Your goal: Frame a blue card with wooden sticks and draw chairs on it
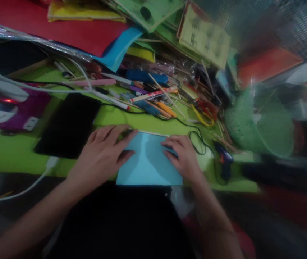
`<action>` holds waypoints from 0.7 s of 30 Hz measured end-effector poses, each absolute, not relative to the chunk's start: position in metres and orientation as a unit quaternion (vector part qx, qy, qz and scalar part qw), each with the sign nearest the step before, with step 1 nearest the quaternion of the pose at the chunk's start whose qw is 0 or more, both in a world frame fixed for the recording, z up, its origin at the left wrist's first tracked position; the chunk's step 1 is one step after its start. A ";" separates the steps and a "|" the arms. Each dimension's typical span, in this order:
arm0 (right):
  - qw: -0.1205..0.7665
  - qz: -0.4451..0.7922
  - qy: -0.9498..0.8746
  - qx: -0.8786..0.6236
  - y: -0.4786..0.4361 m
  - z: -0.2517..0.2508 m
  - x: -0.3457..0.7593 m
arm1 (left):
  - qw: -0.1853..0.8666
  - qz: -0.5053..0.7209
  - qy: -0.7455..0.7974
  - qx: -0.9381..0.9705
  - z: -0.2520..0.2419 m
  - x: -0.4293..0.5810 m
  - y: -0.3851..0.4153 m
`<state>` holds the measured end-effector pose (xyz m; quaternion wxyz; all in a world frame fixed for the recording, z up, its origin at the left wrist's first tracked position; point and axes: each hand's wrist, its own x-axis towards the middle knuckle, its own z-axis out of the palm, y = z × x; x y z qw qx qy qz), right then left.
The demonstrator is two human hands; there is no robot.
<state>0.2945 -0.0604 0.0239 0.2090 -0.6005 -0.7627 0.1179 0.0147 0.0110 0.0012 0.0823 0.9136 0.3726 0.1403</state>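
A light blue sheet of paper [148,169] lies at the front edge of the green tabletop, with a thin pale strip [153,133] along its far edge. My left hand [106,149] rests over the paper's left side, fingers stretched toward the far edge and thumb apart. On the right side of the sheet is my right hand [182,153], its fingers slightly bent and spread from the thumb. Both hands touch the paper without closing round it. The hands' shadows fall across the sheet.
A black tablet [68,124] with a white cable lies left. Behind are several pens, sticks and yellow-handled scissors [203,117]. A glue gun [225,162] and a green mesh basket [250,122] stand right. Red card [62,37] and a purple box [32,111] are farther left.
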 end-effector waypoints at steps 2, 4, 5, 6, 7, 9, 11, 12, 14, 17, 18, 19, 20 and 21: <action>0.193 0.122 -0.768 -0.598 -0.060 0.024 0.294 | 0.082 0.141 0.373 0.913 0.001 0.015 0.011; 0.182 0.126 -0.768 -0.601 -0.059 0.024 0.293 | 0.081 0.143 0.373 0.913 0.001 0.014 0.011; 0.180 0.128 -0.766 -0.603 -0.059 0.023 0.292 | 0.081 0.143 0.372 0.913 0.001 0.014 0.011; 0.180 0.129 -0.765 -0.604 -0.059 0.023 0.292 | 0.082 0.142 0.373 0.913 0.001 0.014 0.011; 0.181 0.129 -0.765 -0.604 -0.059 0.023 0.292 | 0.083 0.140 0.374 0.913 0.001 0.014 0.011; 0.191 0.128 -0.766 -0.600 -0.058 0.023 0.292 | 0.083 0.135 0.378 0.912 0.001 0.014 0.011; 0.213 0.126 -0.763 -0.597 -0.059 0.023 0.293 | 0.082 0.132 0.381 0.912 0.001 0.014 0.011; 0.224 0.125 -0.761 -0.596 -0.059 0.023 0.293 | 0.082 0.131 0.381 0.912 0.001 0.014 0.011; 0.236 0.121 -0.758 -0.596 -0.058 0.023 0.294 | 0.084 0.132 0.380 0.912 0.001 0.014 0.011; 0.222 0.109 -0.763 -0.597 -0.056 0.023 0.293 | 0.087 0.136 0.379 0.911 0.001 0.014 0.011; 0.215 0.101 -0.766 -0.598 -0.055 0.023 0.293 | 0.087 0.138 0.378 0.911 0.001 0.014 0.011; 0.207 0.092 -0.769 -0.597 -0.054 0.023 0.292 | 0.087 0.139 0.378 0.911 0.001 0.014 0.011; 0.200 0.081 -0.773 -0.596 -0.053 0.023 0.291 | 0.086 0.139 0.378 0.911 0.001 0.014 0.011; 0.192 0.070 -0.777 -0.595 -0.051 0.023 0.289 | 0.085 0.139 0.378 0.912 0.000 0.014 0.011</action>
